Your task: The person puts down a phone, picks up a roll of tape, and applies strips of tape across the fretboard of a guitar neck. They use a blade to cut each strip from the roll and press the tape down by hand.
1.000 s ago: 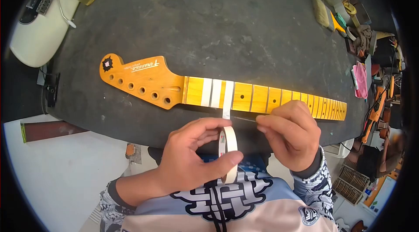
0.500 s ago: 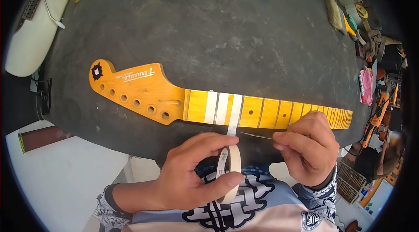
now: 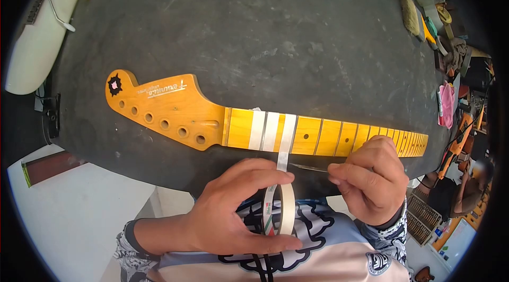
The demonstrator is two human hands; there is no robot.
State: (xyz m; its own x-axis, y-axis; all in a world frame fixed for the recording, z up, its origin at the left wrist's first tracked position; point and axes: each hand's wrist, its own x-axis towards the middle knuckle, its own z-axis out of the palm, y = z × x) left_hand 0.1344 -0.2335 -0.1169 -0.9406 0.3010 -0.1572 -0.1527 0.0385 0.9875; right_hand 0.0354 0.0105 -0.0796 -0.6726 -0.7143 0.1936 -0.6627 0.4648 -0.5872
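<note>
Left hand [image 3: 225,210] grips masking-tape roll [image 3: 288,210]; right hand [image 3: 374,181] pinches thin blade [image 3: 310,167], roughly parallel to guitar neck [image 3: 330,136], tip just right of tape strip [image 3: 283,161].

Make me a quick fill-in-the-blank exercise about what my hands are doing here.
The left hand holds a ____ of tape.
The right hand pinches a thin tool pointing toward the picture's ____ side.
In all, ____ white tape strips cross the guitar neck.

Missing words: roll; left; three.

Dark tabletop [image 3: 212,33] beneath 1 guitar neck [image 3: 310,127] and 1 white guitar [image 3: 38,51]
</note>
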